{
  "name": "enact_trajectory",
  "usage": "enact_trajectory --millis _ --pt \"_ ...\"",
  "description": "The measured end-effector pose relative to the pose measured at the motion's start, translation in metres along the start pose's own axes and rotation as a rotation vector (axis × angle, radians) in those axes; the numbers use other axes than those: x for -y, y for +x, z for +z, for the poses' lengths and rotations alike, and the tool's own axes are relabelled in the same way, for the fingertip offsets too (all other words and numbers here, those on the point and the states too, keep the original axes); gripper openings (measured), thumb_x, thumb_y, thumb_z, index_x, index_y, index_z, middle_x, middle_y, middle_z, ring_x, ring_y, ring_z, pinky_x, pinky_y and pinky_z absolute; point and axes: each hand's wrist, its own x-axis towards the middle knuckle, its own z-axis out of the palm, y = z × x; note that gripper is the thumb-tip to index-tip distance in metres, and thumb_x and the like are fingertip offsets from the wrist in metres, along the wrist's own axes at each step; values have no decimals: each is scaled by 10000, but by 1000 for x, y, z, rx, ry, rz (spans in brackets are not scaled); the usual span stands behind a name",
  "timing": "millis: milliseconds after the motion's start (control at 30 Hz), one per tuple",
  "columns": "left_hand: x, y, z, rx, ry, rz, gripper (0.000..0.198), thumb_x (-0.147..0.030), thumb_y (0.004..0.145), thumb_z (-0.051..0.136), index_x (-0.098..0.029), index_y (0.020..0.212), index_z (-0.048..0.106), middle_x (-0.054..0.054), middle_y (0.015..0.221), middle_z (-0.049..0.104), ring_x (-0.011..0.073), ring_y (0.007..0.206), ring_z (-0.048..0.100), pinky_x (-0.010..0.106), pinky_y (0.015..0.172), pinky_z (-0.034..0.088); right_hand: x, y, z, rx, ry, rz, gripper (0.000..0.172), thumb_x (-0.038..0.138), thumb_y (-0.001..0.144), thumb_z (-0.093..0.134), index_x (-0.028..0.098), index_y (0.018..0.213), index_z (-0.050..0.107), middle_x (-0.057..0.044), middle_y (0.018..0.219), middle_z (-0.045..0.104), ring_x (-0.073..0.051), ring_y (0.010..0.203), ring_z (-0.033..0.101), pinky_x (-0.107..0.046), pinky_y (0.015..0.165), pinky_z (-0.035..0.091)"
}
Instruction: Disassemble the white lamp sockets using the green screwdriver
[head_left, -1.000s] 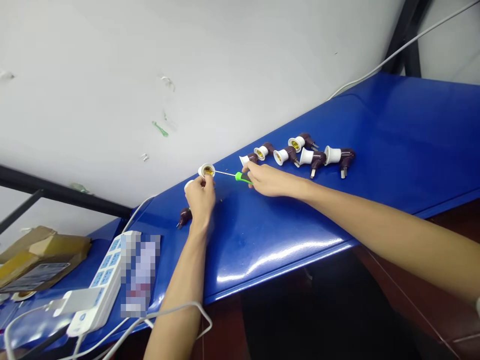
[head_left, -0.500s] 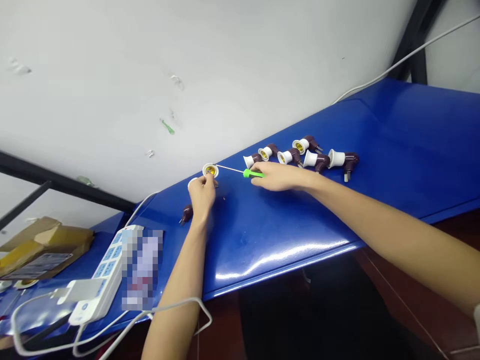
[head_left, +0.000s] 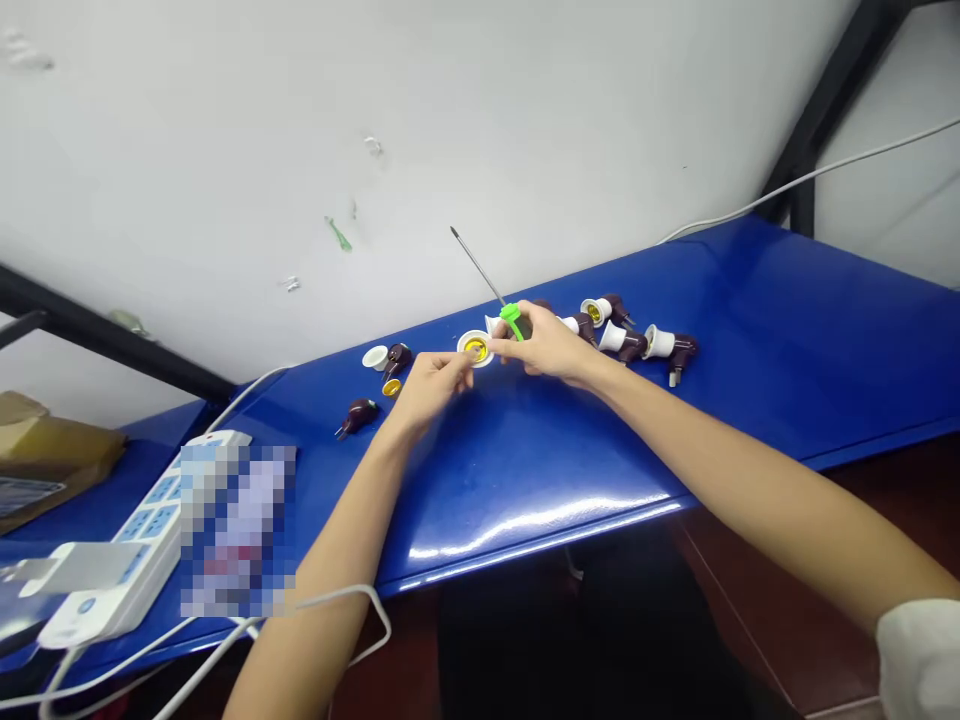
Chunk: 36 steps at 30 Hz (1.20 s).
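My left hand (head_left: 433, 390) pinches a white bulb socket (head_left: 475, 348), its gold-coloured inside facing me. My right hand (head_left: 553, 345) is closed round the green handle of a screwdriver (head_left: 512, 318), whose metal shaft points up and left, clear of the socket. Fingertips of the right hand also reach the socket's right rim. Left of my hands lie a white socket shell (head_left: 375, 357), a dark brown plug base (head_left: 398, 357), a gold-coloured insert (head_left: 391, 387) and a brown two-pin plug (head_left: 360, 413). Several white-and-brown plug-in sockets (head_left: 661, 343) lie to the right, some partly hidden by my right hand.
The blue table (head_left: 525, 460) runs along a pale wall (head_left: 600, 130). At left are a white power strip (head_left: 142, 530) with a charger, a blurred-out packet (head_left: 244, 530) and a cardboard box (head_left: 52, 450). A white cable (head_left: 341, 597) crosses over my left forearm.
The screwdriver has swung from pointing left at the socket's rim to pointing upward. My hands have come together at the socket, uncovering parts on the left. The view has shifted.
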Motion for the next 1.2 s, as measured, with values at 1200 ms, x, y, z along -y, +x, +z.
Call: enact_trajectory --millis 1200 --pt "-2 -17 28 -279 221 137 127 -161 882 663 -230 850 562 -80 539 562 131 501 468 260 599 314 -10 0 2 -51 -151 -210 641 586 675 945 274 927 445 4 942 733 -205 874 727 -394 886 585"
